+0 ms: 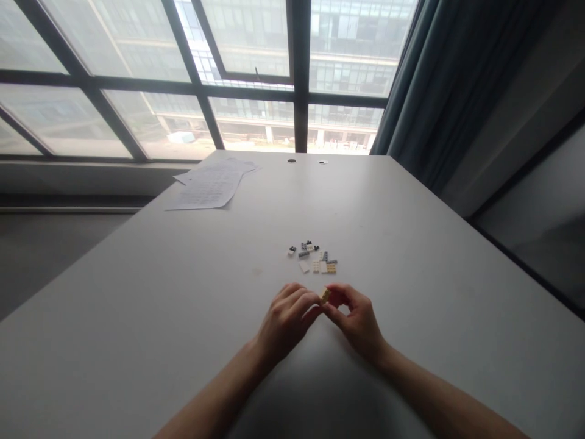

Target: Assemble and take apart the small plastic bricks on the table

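A small tan toy building brick [325, 296] is pinched between the fingertips of both hands, just above the white table. My left hand [289, 314] grips it from the left, fingers curled over and partly hiding it. From the other side, my right hand [355, 314] holds it between thumb and index finger. Just beyond the hands lies a loose group of small pieces: a tan brick [331, 268], a white flat piece [304, 266], a grey brick [304, 253], and several white, grey and black ones.
The white table [137, 329] stretches away to a large window. Printed papers [205, 186] lie at its far left. Two round cable holes, one a dark grommet [291, 161], are near the far edge. A blue-grey curtain [425, 91] hangs at the right.
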`<action>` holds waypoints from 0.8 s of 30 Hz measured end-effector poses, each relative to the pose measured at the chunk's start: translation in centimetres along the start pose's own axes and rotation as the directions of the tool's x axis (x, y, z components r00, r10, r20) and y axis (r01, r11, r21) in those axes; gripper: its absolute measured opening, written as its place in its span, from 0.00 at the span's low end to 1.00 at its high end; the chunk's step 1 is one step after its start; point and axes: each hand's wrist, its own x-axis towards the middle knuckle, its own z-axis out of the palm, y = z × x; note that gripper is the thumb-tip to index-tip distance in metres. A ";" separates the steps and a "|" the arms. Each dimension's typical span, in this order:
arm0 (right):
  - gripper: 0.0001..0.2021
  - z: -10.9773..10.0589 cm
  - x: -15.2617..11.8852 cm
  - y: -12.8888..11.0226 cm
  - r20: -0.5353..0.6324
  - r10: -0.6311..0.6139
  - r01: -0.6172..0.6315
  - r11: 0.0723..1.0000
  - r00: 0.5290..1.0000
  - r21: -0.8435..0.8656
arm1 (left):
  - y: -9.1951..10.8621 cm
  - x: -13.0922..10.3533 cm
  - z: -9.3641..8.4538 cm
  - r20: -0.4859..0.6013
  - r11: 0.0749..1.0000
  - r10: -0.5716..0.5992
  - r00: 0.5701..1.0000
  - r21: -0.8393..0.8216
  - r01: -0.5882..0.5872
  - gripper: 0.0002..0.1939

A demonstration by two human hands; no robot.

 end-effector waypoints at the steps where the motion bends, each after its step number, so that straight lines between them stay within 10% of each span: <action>1: 0.12 0.0 0.0 0.0 -0.003 -0.002 0.002 1.000 1.000 -0.021 | -0.1 0.0 0.0 0.014 1.000 -0.003 1.000 -0.006 0.003 0.06; 11: 0.10 -0.2 0.4 0.4 0.103 -0.059 0.090 0.939 0.993 -0.331 | -1.0 -0.1 -0.4 0.132 0.997 -0.071 0.989 0.025 0.068 0.05; 24: 0.14 0.6 0.9 0.5 0.306 0.042 0.210 0.638 0.951 -0.741 | -1.9 0.0 -1.2 0.313 0.973 -0.108 0.944 0.226 0.036 0.06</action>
